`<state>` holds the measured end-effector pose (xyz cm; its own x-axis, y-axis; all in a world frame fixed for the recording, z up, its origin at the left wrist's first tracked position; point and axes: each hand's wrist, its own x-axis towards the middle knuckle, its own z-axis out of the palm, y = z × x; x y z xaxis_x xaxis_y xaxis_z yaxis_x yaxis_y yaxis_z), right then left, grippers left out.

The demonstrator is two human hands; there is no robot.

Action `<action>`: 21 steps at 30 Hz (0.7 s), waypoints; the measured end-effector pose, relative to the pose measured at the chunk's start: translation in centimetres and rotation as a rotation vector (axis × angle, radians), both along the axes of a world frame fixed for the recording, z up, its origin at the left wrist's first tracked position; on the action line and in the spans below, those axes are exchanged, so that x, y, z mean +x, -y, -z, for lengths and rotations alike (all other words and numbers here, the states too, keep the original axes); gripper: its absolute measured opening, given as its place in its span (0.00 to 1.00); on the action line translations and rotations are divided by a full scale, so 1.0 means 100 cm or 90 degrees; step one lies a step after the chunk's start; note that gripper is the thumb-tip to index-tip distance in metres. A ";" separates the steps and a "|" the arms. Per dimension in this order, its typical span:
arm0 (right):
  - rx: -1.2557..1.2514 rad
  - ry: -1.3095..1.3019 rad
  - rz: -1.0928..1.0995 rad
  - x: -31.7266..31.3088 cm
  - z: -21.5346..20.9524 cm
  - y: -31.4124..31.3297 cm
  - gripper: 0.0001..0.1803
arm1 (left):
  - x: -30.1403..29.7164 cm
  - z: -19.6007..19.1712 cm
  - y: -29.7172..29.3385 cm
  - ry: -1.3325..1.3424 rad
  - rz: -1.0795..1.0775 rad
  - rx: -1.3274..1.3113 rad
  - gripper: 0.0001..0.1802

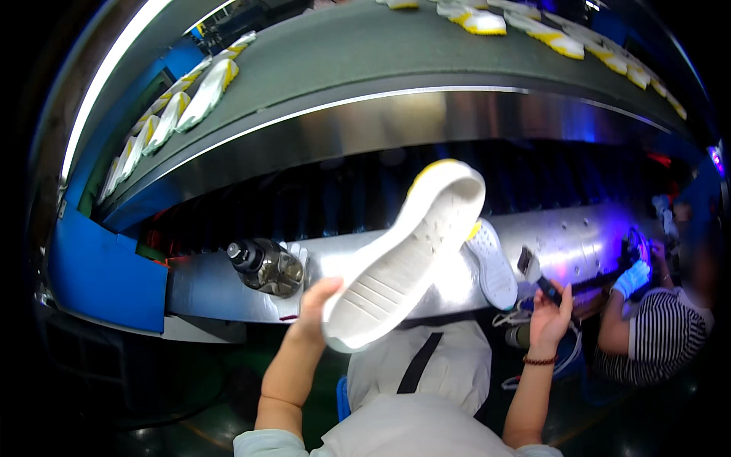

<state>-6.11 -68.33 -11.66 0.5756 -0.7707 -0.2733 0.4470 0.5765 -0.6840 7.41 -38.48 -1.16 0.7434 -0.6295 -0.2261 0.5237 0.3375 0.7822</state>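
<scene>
My left hand (311,306) grips the toe or heel end of a white shoe sole (384,286) with a yellow patch at its far end. The sole is held up and tilted, its hollow inner side with ridges and small holes showing. My right hand (550,318), wearing a beaded bracelet, is closed around the dark handle of a small brush (534,273), its head pointing up and left. Between the held sole and the brush, a second pale sole (496,270) with a yellow edge rests on the metal bench (575,247).
A dark transparent bottle (272,268) stands on the bench at left. Beyond it runs a green conveyor belt (327,53) carrying white-and-yellow soles (205,95) on both sides. At right sits a co-worker in a striped top (662,335) and blue glove. White cables (514,381) hang beside my right arm.
</scene>
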 end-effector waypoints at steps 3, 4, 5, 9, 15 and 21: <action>0.002 -0.024 -0.010 -0.002 0.009 0.000 0.20 | 0.041 -0.065 0.032 0.071 -0.117 -0.116 0.27; 0.015 -0.025 -0.015 -0.001 0.012 0.000 0.20 | 0.058 -0.086 0.049 0.119 -0.127 -0.177 0.27; 0.020 -0.009 -0.022 0.000 0.009 -0.001 0.20 | 0.090 -0.094 0.058 0.200 -0.098 -0.247 0.28; 0.056 0.007 -0.065 0.014 0.016 -0.006 0.20 | 0.176 -0.124 0.069 -0.139 -0.220 -0.638 0.35; 0.046 0.032 -0.156 0.006 0.025 -0.004 0.15 | 0.182 -0.121 0.140 0.117 -0.315 -0.242 0.36; -0.012 0.017 -0.255 0.003 0.032 -0.004 0.13 | 0.204 -0.126 0.248 0.351 -0.239 0.140 0.22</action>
